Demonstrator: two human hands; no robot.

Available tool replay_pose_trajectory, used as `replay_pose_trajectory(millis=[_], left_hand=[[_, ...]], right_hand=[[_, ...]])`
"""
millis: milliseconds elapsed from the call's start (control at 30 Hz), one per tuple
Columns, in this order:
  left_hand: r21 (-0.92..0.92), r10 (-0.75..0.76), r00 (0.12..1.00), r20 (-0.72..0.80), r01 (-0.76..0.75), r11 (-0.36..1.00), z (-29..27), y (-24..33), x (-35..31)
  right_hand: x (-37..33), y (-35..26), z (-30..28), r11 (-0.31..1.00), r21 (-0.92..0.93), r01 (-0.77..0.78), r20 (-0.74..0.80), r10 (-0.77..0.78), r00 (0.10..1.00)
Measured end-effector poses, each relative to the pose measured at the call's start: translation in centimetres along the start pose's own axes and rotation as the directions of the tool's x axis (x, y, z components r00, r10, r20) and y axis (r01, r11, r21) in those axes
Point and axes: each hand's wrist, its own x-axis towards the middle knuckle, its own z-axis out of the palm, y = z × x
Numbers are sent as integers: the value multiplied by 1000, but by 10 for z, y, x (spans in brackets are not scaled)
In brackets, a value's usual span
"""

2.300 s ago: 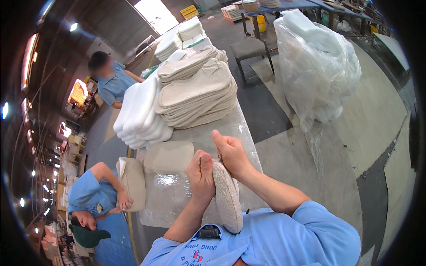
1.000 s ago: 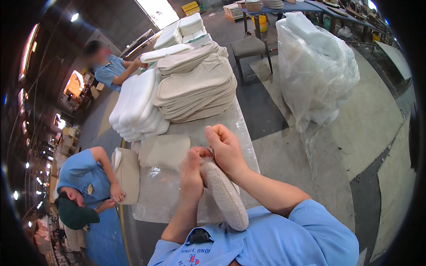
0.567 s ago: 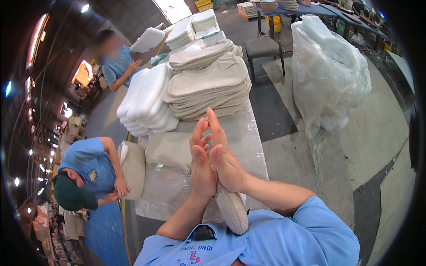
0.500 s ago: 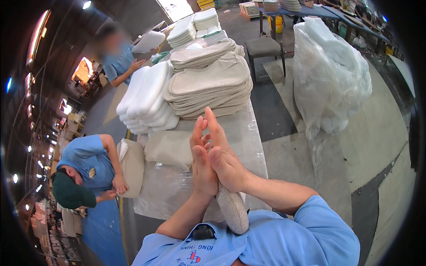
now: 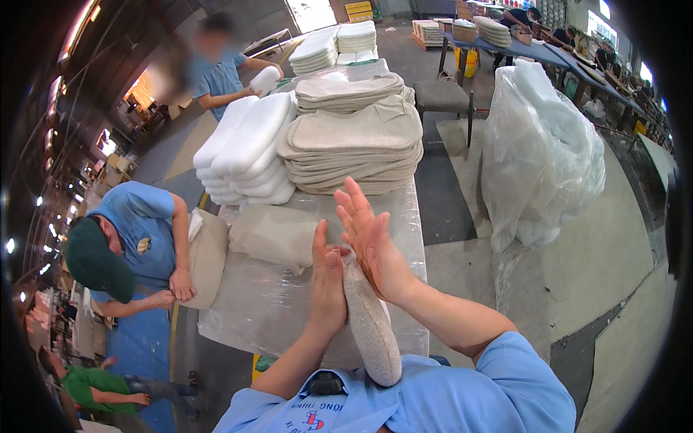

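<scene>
While steadying a beige stuffed cushion (image 5: 372,328) between loosely open left hand (image 5: 330,296) and wide-spread right hand (image 5: 384,261), gripping nothing, could let it slip.

One wide view looks down and ahead from the person's head. The blue shirt (image 5: 469,397) is nearest, the left hand (image 5: 328,289) and right hand (image 5: 377,249) come next, and the plastic-covered table (image 5: 253,310) runs from near to far.
</scene>
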Motion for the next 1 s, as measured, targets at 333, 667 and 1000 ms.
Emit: replay_pose_trajectory(millis=[333,667,1000], left_hand=[[7,53,997,52,-54,999,7,0,-1],[125,223,974,51,-228,966,8,-29,-7],[-251,34,980,-196,-84,964,12,-8,-33]], right_hand=[[10,9,1,982,-158,-106,107,123,987],[17,-2,-4,732,-628,264,302,-83,950],[14,-10,-51,929,-276,-247,406,346,846]])
